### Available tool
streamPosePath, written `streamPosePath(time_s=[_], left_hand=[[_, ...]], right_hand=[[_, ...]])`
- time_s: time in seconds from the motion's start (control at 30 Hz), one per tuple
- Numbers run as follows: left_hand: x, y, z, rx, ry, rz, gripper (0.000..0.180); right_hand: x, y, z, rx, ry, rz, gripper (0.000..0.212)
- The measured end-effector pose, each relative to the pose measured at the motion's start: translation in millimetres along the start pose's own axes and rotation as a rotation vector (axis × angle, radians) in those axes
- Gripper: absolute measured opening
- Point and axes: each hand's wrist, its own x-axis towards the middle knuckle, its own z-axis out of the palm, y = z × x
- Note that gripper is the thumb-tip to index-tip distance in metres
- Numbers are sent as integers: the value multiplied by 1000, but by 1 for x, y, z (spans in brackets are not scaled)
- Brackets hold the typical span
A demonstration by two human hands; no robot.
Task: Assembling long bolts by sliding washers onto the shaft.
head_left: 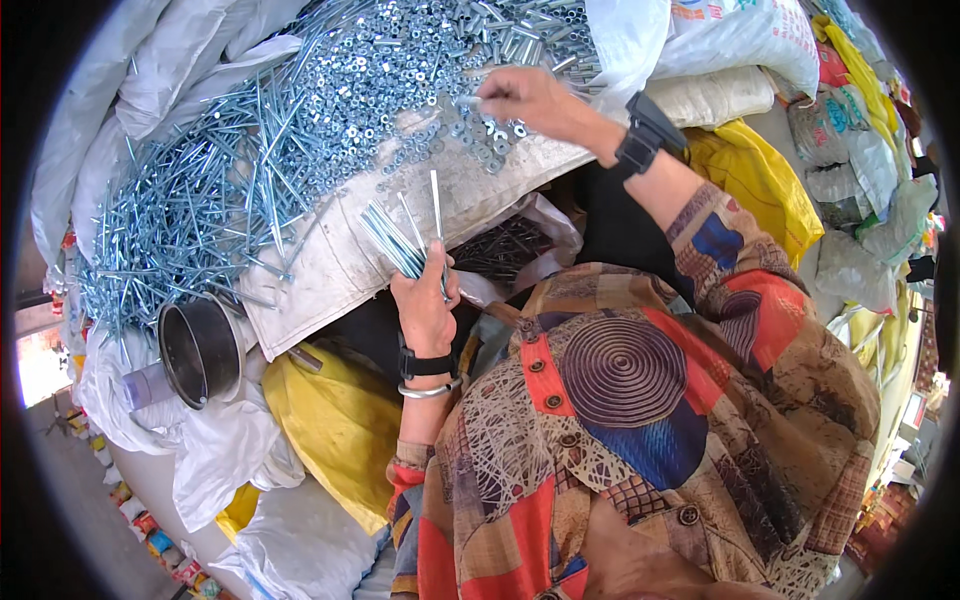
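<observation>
A spread sack (340, 270) carries the loose hardware: a heap of long bolts (190, 215) lies over its left edge, and a heap of nuts (400, 70) lies toward its far edge, right of the bolts. A pot (200, 350) lies tipped at the sack's near left corner. A bag of dark screws (505, 248) sits below the near edge. Filled sacks (740, 40) are piled beyond the right edge.

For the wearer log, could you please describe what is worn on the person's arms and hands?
Both hands are bare. The left hand has a black strap and a thin silver bangle at the wrist. The right hand has a wide black wrist band. Sleeves are patchwork in red, blue, brown and beige.
</observation>
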Motion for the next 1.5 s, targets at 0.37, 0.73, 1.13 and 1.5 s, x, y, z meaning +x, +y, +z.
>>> streamPosePath(time_s=[0.37, 0.73, 1.13, 1.5], left_hand=[[-17, 13, 4, 49, 59, 139, 22], [-17, 12, -12, 141, 22, 239, 20], [-6, 5, -22, 500, 85, 356, 27], [-8, 7, -22, 151, 93, 222, 24]], right_hand=[[-27, -48, 23, 476, -244, 154, 19], [-27, -46, 24, 378, -294, 93, 19], [-27, -62, 46, 189, -585, 129, 22], [18, 0, 86, -721, -35, -164, 13]])
